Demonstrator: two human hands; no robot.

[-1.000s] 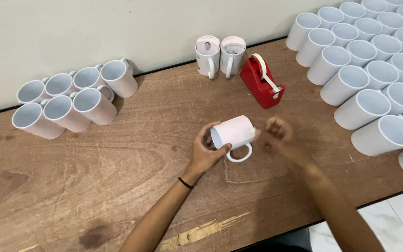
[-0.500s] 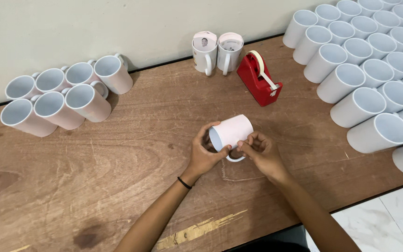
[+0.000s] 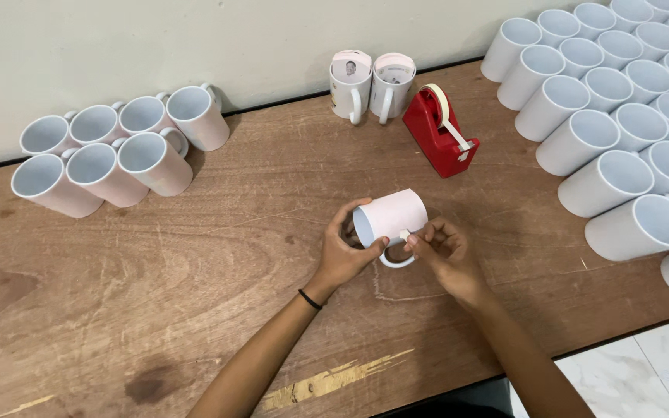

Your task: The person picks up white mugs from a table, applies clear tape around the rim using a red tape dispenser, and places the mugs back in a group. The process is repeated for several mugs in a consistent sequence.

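Left hand [image 3: 346,251]: grasps the mug's open rim, thumb across the mouth.
Right hand [image 3: 443,251]: fingertips pinch a tape strip [image 3: 404,234] beside the handle.
White mug [image 3: 391,217]: on its side between both hands, above the wooden table [image 3: 195,279]; long axis left-right, mouth toward left hand.
Red tape dispenser [image 3: 439,133]: beyond the mug, nearer the right hand.

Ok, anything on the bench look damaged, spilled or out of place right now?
Only the wooden table looks worn: a pale chipped streak at the front edge and dark stains at left. The white mugs lie in tidy rows and the red tape dispenser stands upright.
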